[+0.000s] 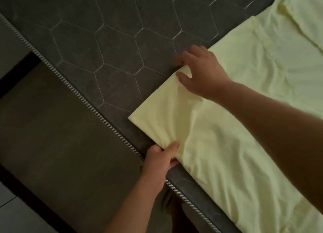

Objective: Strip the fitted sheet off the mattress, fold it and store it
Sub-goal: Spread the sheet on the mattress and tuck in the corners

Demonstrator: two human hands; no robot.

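Pale yellow fitted sheet point(236, 119), lying as a long folded band across the bare grey quilted mattress point(104, 40), its end corner near the corded piping point(70, 85). Left hand point(160, 160) pinches bunched fabric at the near mattress edge, thumb on top. Right hand point(201, 71) grips the far edge of the band, fingers curled round a fold, thumb pressing the cloth.

Bare grey quilted mattress point(108, 45); pale yellow sheet point(244, 85) lying folded across it.
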